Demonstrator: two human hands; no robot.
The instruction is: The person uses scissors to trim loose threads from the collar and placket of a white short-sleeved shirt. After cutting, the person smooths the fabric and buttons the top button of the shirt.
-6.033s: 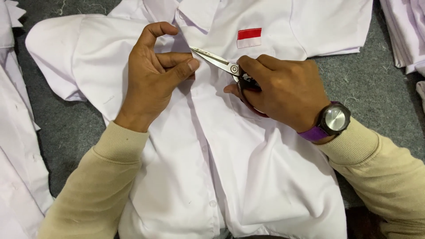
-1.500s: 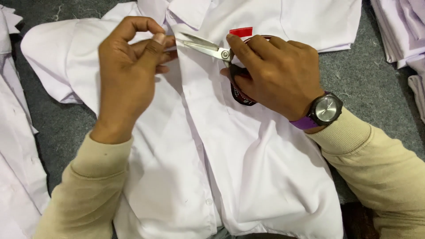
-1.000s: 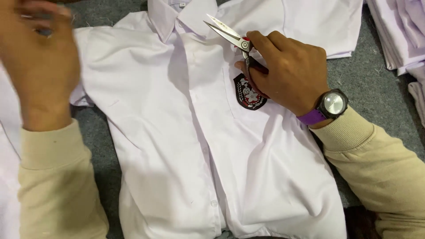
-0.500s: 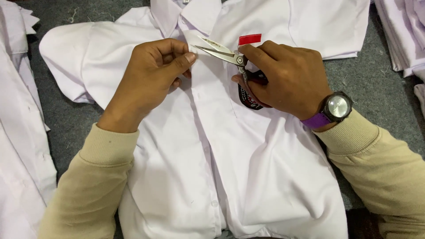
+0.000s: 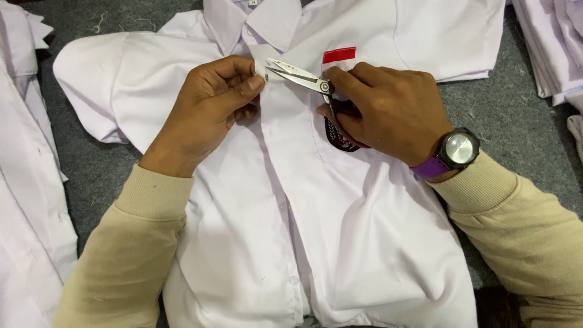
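White shirt [image 5: 340, 243] lies flat, front up, on grey felt surface [image 5: 522, 115], collar toward top edge. More white garments [image 5: 24, 200] at far left. Left hand [image 5: 203, 112] rests on shirt's upper placket, thumb and forefinger pinched shut on small button [image 5: 265, 76]. Scissors [image 5: 300, 77] just right of it, blade tips slightly parted, almost touching button. Right hand [image 5: 388, 109] closed round scissor handles, covering dark chest badge [image 5: 340, 136]; red patch [image 5: 339, 54] above. Watch [image 5: 458, 149] on right wrist. Folded white stack [image 5: 555, 42] far right

Left hand [image 5: 203, 112] thumb and forefinger pinched, right hand [image 5: 382, 109] curled in closed grip — wrists angled inward
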